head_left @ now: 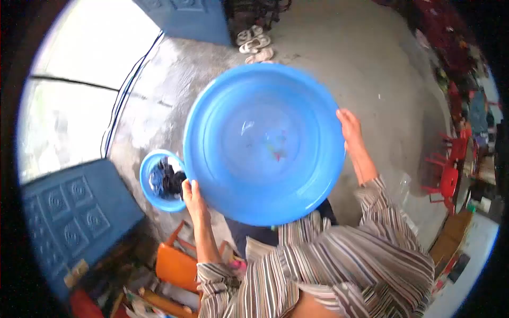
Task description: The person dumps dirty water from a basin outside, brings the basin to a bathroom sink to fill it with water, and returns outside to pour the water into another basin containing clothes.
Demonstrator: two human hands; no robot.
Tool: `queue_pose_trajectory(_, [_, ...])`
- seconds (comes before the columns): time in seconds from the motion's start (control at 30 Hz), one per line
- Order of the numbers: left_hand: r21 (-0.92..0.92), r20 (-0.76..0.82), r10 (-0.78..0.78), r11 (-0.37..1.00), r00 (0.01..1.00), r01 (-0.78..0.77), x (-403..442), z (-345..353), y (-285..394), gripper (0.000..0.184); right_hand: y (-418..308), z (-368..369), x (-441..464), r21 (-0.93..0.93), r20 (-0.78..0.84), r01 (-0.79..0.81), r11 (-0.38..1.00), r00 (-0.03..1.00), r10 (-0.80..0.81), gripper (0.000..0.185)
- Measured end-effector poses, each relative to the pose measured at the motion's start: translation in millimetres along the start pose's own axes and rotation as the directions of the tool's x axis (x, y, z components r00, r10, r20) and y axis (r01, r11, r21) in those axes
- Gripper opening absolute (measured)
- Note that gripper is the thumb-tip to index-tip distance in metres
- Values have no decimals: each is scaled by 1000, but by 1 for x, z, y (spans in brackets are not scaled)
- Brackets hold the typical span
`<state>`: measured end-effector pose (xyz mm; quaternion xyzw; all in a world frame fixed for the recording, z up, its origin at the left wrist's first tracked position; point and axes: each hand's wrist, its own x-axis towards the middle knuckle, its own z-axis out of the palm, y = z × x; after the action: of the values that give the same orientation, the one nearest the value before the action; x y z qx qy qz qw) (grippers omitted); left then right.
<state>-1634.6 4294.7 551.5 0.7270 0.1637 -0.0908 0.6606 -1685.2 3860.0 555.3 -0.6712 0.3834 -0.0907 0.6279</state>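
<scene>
A large round blue basin (260, 122) fills the middle of the view, with a small coloured mark on its bottom. My left hand (195, 204) grips its rim at the lower left, and my right hand (351, 130) holds the rim at the right side. Fingers of both hands are partly hidden behind the basin. Just left of the large basin, a smaller blue basin (144, 177) on the floor holds dark and blue cloth (168, 179).
Blue door panels (69, 212) stand at the left and top around a bright doorway. Pale shoes (255, 44) lie beyond the basin. An orange chair (175, 265) is at the lower left, red chairs (448, 181) at the right, and a white surface (480, 238) at the lower right.
</scene>
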Motion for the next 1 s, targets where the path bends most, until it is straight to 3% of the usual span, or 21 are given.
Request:
queue_pose_trajectory(0.07, [114,122,17,993,992,-31,29,1,15,19,-1,0,3,-19,-44,-60,998,997,59,19])
queue_pose_trajectory(0.1, [230,169,-72,973,983,32,30,4,37,20,-2,-1,-7,26,-60,-110,994,992,112,21])
queue_pose_trajectory(0.2, [249,203,-73,968,976,21,54,16,32,21,17,10,-6,94,-121,-216,972,967,226,23])
queue_pose_trajectory(0.37, [397,211,-216,910,953,119,45,31,-24,22,121,-15,-32,131,-215,-418,899,873,437,27])
queue_pose_trajectory(0.43, [476,233,-343,856,910,201,40,43,-30,22,138,-20,-42,153,-116,-441,884,881,460,28])
queue_pose_trajectory(0.47, [408,268,-324,891,907,198,52,33,-71,24,151,-12,-33,161,-132,-422,892,887,443,28])
queue_pose_trajectory(0.5, [386,217,-405,871,888,303,51,39,-79,27,169,-5,-31,171,-168,-437,883,870,463,29])
queue_pose_trajectory(0.57, [392,262,-412,872,873,294,50,32,-106,29,199,-1,-46,181,-200,-504,845,822,533,29])
queue_pose_trajectory(0.6, [411,258,-429,859,866,304,49,31,-120,29,214,-2,-46,108,-157,-517,849,835,528,30])
queue_pose_trajectory(0.67, [366,122,-567,789,815,494,52,31,-147,29,240,0,-37,33,-102,-536,844,838,536,31])
queue_pose_trajectory(0.77, [396,268,-477,846,837,356,64,17,-227,28,278,2,-30,35,-140,-567,823,813,566,32])
queue_pose_trajectory(0.87, [398,166,-605,764,779,508,66,31,-241,33,280,-6,-23,-175,-80,-573,801,819,569,36])
queue_pose_trajectory(0.9, [530,105,-621,696,776,485,71,43,-232,32,283,-12,-23,-190,-94,-605,774,796,598,36])
queue_pose_trajectory(0.97, [458,156,-639,723,753,518,86,49,-228,26,299,-12,-27,-358,2,-569,740,793,610,37])
queue_pose_trajectory(1.0, [516,163,-645,701,747,493,95,47,-231,26,296,-12,-31,-365,3,-585,724,777,629,37])
